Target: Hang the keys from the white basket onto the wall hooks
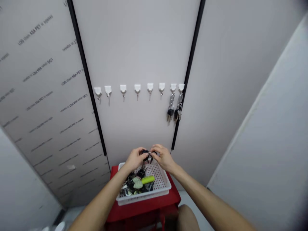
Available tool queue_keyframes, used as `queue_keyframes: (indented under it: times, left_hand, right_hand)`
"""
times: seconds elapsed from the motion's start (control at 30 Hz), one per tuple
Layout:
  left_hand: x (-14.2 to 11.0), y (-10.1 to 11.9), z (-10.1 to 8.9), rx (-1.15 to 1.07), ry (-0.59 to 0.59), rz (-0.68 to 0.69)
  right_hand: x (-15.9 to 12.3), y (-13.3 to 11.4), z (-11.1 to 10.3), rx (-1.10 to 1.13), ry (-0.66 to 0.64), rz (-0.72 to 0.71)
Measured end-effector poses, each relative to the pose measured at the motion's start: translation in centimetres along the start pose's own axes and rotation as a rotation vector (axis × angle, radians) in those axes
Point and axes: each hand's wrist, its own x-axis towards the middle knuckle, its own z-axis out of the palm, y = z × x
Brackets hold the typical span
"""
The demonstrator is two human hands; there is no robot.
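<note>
My left hand [135, 158] and my right hand [164, 157] meet above the far part of a white perforated basket [155, 193]. Between them is a bunch of black-headed keys [145, 154]. The fingers of both hands are closed on it, and they partly hide it. Below lies a heap of more keys [141, 173] with dark heads, filling the basket's left side. Among them are a bright yellow-green cylinder-shaped piece [148, 179] and a pale green leaf-like tag [138, 183].
The basket rests on a red stool-like stand [173, 196]. On the wall panel ahead, several white hooks [137, 88] form a row. Key bunches [170, 111] hang from the two rightmost hooks. Black strips [192, 57] border the panel, and white walls stand at both sides.
</note>
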Motion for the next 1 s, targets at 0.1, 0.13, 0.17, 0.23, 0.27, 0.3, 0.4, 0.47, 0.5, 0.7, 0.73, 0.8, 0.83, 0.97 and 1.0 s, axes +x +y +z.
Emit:
queue_keyframes:
  times: [0.1, 0.13, 0.17, 0.23, 0.27, 0.3, 0.4, 0.47, 0.5, 0.7, 0.73, 0.8, 0.83, 0.97, 1.0]
  left_hand:
    - [0.9, 0.9, -0.5, 0.057, 0.000, 0.059]
    - [1.3, 1.3, -0.7, 0.080, 0.023, 0.087]
    - [1.7, 1.9, -0.8, 0.108, 0.056, 0.122]
    - [2.5, 3.4, -0.9, 0.164, 0.132, 0.210]
    - [2.9, 4.3, -0.8, 0.190, 0.163, 0.264]
    - [3.3, 5.3, -0.6, 0.216, 0.180, 0.321]
    - [4.4, 8.5, 0.2, 0.313, 0.185, 0.483]
    - [5.4, 10.6, 0.5, 0.379, 0.213, 0.550]
    - [5.9, 11.6, 0.6, 0.407, 0.233, 0.564]
    - [8.9, 14.8, 0.0, 0.511, 0.302, 0.514]
    - [9.1, 14.8, -0.1, 0.517, 0.304, 0.504]
    - [9.1, 14.3, -0.3, 0.514, 0.304, 0.475]
    - [8.9, 13.8, -0.5, 0.508, 0.301, 0.454]
    - [6.8, 9.4, -1.6, 0.446, 0.289, 0.322]
    - [6.1, 7.7, -2.0, 0.425, 0.289, 0.281]
  right_hand:
    - [1.3, -0.5, -1.8, -0.012, -0.077, 0.007]
    - [1.9, -0.7, -2.6, -0.002, -0.096, 0.013]
    - [2.7, -1.0, -3.5, 0.009, -0.092, 0.020]
    - [4.3, -1.6, -5.3, 0.012, -0.014, 0.029]
    - [5.2, -1.9, -6.2, 0.012, 0.046, 0.043]
    - [6.2, -2.2, -6.9, 0.022, 0.100, 0.064]
    - [9.2, -2.7, -8.8, 0.115, 0.244, 0.151]
    - [11.2, -2.9, -9.7, 0.183, 0.351, 0.194]
    - [12.2, -3.0, -10.2, 0.199, 0.414, 0.206]
    - [16.2, -3.0, -11.8, -0.027, 0.673, 0.234]
    - [16.6, -3.0, -11.8, -0.099, 0.673, 0.250]
    - [16.9, -2.9, -11.8, -0.198, 0.643, 0.290]
    - [16.9, -2.8, -11.7, -0.223, 0.620, 0.304]
    - [16.0, -1.8, -11.0, -0.213, 0.621, 0.223]
    - [15.3, -1.3, -10.6, -0.197, 0.653, 0.178]
